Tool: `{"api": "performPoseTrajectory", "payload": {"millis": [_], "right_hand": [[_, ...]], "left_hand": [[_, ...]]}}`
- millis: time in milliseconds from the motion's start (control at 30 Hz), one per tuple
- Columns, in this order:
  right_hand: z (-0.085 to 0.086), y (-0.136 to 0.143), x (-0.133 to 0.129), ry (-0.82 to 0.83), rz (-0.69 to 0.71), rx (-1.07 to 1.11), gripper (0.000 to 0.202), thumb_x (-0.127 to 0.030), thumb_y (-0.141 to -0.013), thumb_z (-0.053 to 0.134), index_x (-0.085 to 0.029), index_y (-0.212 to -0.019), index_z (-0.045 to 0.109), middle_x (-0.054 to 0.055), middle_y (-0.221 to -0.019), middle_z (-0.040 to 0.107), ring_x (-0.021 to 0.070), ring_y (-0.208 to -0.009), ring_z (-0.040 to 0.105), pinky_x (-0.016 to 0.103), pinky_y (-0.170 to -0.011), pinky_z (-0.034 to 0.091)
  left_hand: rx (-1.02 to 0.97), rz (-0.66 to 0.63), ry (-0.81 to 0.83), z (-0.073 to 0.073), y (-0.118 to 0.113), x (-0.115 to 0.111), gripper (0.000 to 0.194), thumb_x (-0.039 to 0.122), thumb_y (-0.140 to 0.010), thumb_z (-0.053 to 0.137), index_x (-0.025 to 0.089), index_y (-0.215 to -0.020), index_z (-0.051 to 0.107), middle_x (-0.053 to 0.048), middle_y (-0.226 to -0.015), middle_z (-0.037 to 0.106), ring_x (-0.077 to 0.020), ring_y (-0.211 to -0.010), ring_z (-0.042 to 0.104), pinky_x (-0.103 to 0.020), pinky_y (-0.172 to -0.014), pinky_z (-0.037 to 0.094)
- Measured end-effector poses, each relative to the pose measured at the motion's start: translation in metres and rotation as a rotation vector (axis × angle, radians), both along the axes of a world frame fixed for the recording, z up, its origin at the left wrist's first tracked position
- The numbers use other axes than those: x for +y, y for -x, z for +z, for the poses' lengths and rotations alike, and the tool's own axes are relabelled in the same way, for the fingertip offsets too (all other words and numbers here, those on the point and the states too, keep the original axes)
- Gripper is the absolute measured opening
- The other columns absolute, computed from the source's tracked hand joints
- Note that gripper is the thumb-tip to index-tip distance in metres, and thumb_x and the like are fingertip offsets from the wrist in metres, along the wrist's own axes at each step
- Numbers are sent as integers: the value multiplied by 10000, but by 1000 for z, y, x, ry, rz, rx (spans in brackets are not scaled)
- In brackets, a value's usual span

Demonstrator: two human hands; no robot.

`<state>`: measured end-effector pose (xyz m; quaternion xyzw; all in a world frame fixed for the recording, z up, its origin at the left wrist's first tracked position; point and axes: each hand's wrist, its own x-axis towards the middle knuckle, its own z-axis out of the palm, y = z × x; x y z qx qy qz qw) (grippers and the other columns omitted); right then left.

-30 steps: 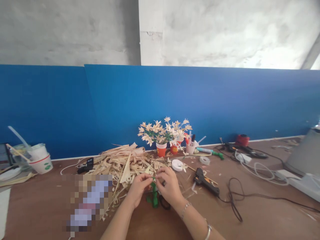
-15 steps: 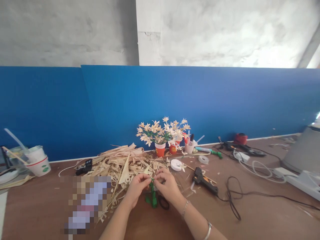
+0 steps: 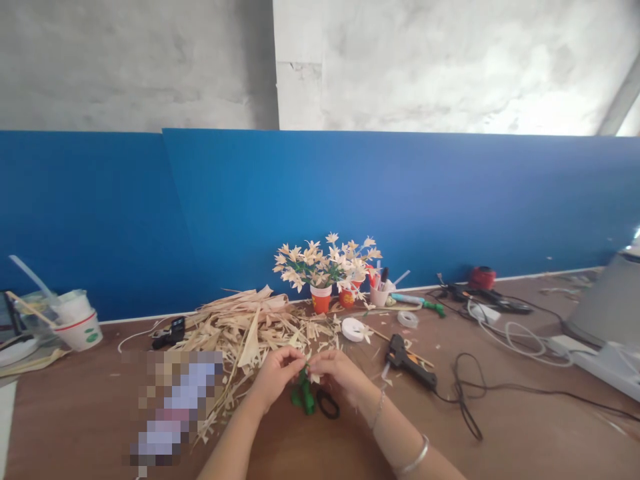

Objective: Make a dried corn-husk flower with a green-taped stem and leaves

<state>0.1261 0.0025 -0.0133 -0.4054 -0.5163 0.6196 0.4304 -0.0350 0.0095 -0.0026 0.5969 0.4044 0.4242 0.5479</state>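
My left hand (image 3: pixel 279 375) and my right hand (image 3: pixel 341 373) meet fingertip to fingertip low in the middle of the view, both closed in a pinch. A bit of green tape (image 3: pixel 305 367) shows at the left fingertips. Just under my right fingers a small pale flower (image 3: pixel 315 379) peeks out; its stem is hidden by the fingers. Below them lies a bunched green roll or strip (image 3: pixel 306 400), partly overlapped by the hands. A black ring-shaped handle (image 3: pixel 328 405) rests beside it, near my right wrist.
A heap of dry, straw-coloured husk strips (image 3: pixel 250 327) spreads behind my left hand. Potted pale flowers (image 3: pixel 321 300) stand against the blue partition (image 3: pixel 350 187). White tape (image 3: pixel 353 329), a black glue gun (image 3: pixel 410 363) and its cable lie rightward. A cup (image 3: pixel 80 330) stands far left.
My right hand has turned and its fingers have stretched more across toward the left. The small pale flower now shows beneath them. My left hand has hardly moved.
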Motion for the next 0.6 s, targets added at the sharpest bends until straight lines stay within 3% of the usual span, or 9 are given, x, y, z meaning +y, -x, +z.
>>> {"api": "performPoseTrajectory", "payload": {"millis": [100,233,300,433,600], "right_hand": [[4,4,-3,-151,-136,-220,96,-204,-611,601,-158,-696,601,-7,-612,563,112,-539,470,234,-523,357],[8,10,-10,-704,-366,-619,187,-96,-616,558,-186,-778,581,41,-845,577,181,-799,515,291,-702,400],[8,11,-13,-859,-426,-761,145,-86,-641,552,-190,-740,573,57,-875,570,204,-861,503,316,-745,386],[8,11,-13,-957,-485,-938,111,-87,-677,563,-198,-681,563,51,-888,576,210,-859,494,327,-723,353],[12,10,-14,-966,-471,-1001,125,-75,-678,572,-199,-663,573,44,-905,592,210,-859,494,328,-707,337]], "left_hand": [[30,53,-16,-4,0,2,229,369,-657,643,148,-666,586,49,-508,488,-92,-483,417,-210,-484,319],[47,112,-32,-10,-4,4,228,370,-654,638,149,-659,585,45,-509,491,-92,-474,416,-210,-470,312],[65,125,-34,-13,-7,4,229,375,-658,630,151,-645,584,45,-485,487,-93,-455,411,-213,-463,310],[110,152,-56,-15,-8,7,215,363,-662,617,149,-654,609,39,-466,499,-105,-448,428,-225,-475,331],[204,153,-93,-12,-1,9,195,342,-645,626,147,-630,627,29,-459,534,-119,-450,472,-234,-484,351]]}}
